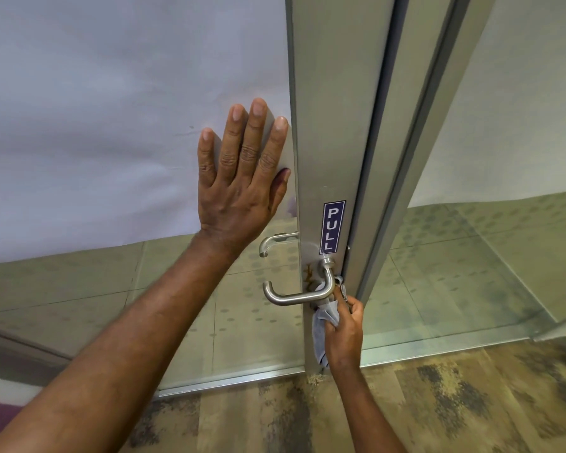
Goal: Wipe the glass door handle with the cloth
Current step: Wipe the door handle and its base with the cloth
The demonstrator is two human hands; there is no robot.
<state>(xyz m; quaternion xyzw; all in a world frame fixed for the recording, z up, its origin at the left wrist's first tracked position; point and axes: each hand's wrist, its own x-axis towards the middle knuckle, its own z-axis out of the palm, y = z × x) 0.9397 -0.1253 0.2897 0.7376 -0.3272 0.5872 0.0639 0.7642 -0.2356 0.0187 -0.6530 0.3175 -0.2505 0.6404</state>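
A brushed-metal lever handle (294,297) sticks out from the grey metal stile (334,142) of the glass door, just below a dark blue PULL sticker (333,226). My right hand (343,331) grips a grey cloth (322,325) and holds it against the handle's bend, near the stile's edge. The rest of the cloth hangs down under the hand. My left hand (242,178) lies flat with straight fingers on the frosted glass panel (111,125), above the handle. A second lever (275,241) shows through the glass on the door's far side.
To the right of the stile stands the door frame post (415,158) with another glass panel (520,223) beyond it. A metal threshold rail (236,380) runs along the floor. Brown patterned carpet (438,403) lies on my side.
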